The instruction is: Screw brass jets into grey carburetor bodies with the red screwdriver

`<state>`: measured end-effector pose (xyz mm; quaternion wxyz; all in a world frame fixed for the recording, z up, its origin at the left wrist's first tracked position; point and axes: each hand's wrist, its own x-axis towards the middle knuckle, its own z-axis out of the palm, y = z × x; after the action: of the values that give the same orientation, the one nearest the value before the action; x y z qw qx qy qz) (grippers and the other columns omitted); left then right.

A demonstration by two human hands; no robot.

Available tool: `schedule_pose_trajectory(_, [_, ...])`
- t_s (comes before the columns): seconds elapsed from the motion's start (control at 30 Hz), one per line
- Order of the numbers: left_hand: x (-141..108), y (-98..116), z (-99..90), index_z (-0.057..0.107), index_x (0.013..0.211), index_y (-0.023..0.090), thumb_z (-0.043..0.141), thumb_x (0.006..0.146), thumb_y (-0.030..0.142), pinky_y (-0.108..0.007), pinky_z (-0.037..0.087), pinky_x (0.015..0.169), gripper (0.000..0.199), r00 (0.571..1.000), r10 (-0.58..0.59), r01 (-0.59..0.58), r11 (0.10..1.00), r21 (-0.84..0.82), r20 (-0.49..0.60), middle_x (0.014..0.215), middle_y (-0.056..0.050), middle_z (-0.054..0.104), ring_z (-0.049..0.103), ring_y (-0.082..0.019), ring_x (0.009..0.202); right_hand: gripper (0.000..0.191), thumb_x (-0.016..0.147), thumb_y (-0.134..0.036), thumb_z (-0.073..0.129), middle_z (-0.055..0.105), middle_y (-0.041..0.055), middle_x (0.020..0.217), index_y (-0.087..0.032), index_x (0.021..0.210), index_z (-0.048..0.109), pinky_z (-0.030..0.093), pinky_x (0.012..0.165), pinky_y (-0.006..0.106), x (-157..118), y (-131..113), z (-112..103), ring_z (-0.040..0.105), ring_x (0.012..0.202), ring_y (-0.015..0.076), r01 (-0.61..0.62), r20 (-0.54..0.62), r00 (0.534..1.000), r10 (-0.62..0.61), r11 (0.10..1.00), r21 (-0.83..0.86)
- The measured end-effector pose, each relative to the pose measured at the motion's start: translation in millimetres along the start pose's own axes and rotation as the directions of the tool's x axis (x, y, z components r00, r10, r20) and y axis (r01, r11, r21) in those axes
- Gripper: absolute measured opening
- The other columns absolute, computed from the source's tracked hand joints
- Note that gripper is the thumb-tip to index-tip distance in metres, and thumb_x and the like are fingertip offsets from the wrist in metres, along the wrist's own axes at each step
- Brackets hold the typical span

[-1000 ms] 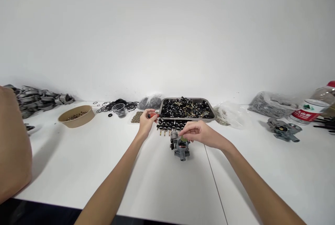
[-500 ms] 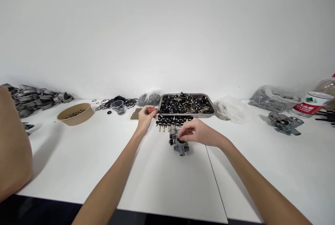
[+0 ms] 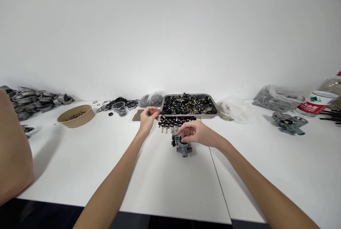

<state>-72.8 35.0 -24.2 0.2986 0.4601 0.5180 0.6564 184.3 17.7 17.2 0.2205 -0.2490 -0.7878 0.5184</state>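
Note:
My left hand (image 3: pixel 147 119) is closed around a red and black screwdriver (image 3: pixel 153 113), held just left of the metal tray's front corner. Bent over a grey metal carburetor body (image 3: pixel 183 148), my right hand (image 3: pixel 191 132) has its fingertips at the round opening on top; whether they pinch a small part is hidden. The body stands on the white table. Behind it, black parts with brass stems (image 3: pixel 166 124) lie in a row along the front of the metal tray (image 3: pixel 190 115), which is heaped with similar pieces.
A tan bowl (image 3: pixel 76 116) of brass parts, black rings (image 3: pixel 117 104) and a clear cup (image 3: pixel 119 108) are at left. Another carburetor body (image 3: pixel 289 123) and a plastic bag (image 3: pixel 278 97) lie at right. Another person's arm (image 3: pixel 16 147) rests at the left edge.
The fingers of my right hand have lifted and spread slightly over the carburetor body. My left hand keeps the screwdriver in nearly the same place. The view has shifted slightly.

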Motion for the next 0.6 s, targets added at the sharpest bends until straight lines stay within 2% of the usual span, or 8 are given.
schedule_pose_trajectory(0.1, [-1.3,2.0,0.7,0.060,0.090,0.013,0.074,0.064,0.030,-0.027,0.050,0.055,0.034,1.000,0.001,-0.001,1.000,-0.001,0.002,0.064,-0.002,0.064,0.059,-0.013,0.051,0.019,0.072,-0.020,0.074,0.066,0.0024,0.082,-0.018,0.091,0.072,0.046,0.066,0.026,2.9,3.3,0.8,0.058,0.074,0.0147,-0.001,-0.011,1.000,0.001,0.999,0.039])
schedule_pose_trajectory(0.27, [-1.7,1.3,0.9,0.060,0.090,0.013,0.073,0.065,0.030,-0.027,0.048,0.055,0.033,1.000,0.003,-0.003,1.000,-0.005,0.004,0.061,-0.002,0.064,0.058,-0.013,0.050,0.025,0.070,-0.020,0.074,0.065,0.0026,0.092,-0.019,0.095,0.072,0.041,0.061,0.023,6.7,11.7,1.8,0.050,0.069,0.0112,0.013,-0.021,1.000,-0.011,0.997,0.082])
schedule_pose_trajectory(0.6, [-2.0,0.1,1.2,0.060,0.089,0.014,0.073,0.065,0.029,-0.026,0.048,0.054,0.031,1.000,0.000,0.000,1.000,-0.026,0.005,0.060,-0.002,0.063,0.059,-0.014,0.051,0.019,0.073,-0.016,0.065,0.063,0.0016,0.082,-0.020,0.091,0.073,0.039,0.060,0.024,5.2,10.7,4.9,0.048,0.068,0.0122,-0.021,-0.011,1.000,0.022,0.996,0.084])
